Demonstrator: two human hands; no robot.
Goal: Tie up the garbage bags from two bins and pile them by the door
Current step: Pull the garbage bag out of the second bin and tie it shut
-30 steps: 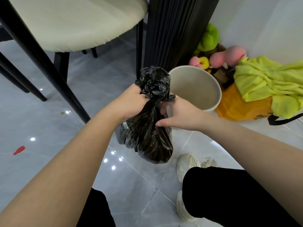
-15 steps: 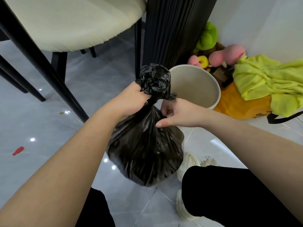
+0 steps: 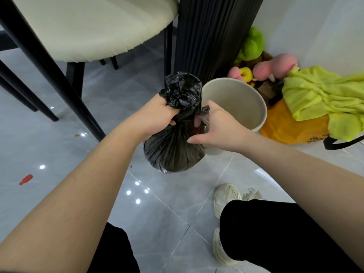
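A black garbage bag (image 3: 173, 152) hangs above the grey tiled floor, its neck bunched into a crumpled tuft at the top. My left hand (image 3: 157, 117) is clenched round the neck from the left. On the right side of the neck, my right hand (image 3: 216, 127) pinches the plastic with its fingers tucked into a small gap where something red shows. Just behind the bag stands a round cream bin (image 3: 236, 103), with no liner in it.
A cream-seated chair (image 3: 88, 26) with black legs stands at upper left, next to a black ribbed column (image 3: 212, 34). Plush toys (image 3: 254, 54), an orange bag (image 3: 291, 127) and a yellow-green cloth (image 3: 323, 97) lie by the wall. My white shoes (image 3: 226, 196) are below. A small red scrap (image 3: 25, 179) lies left.
The bag hung long and full half a second ago; now its body sits higher and looks shorter and rounder. Both hands stay at the neck, the right one's fingers pushed further into the plastic.
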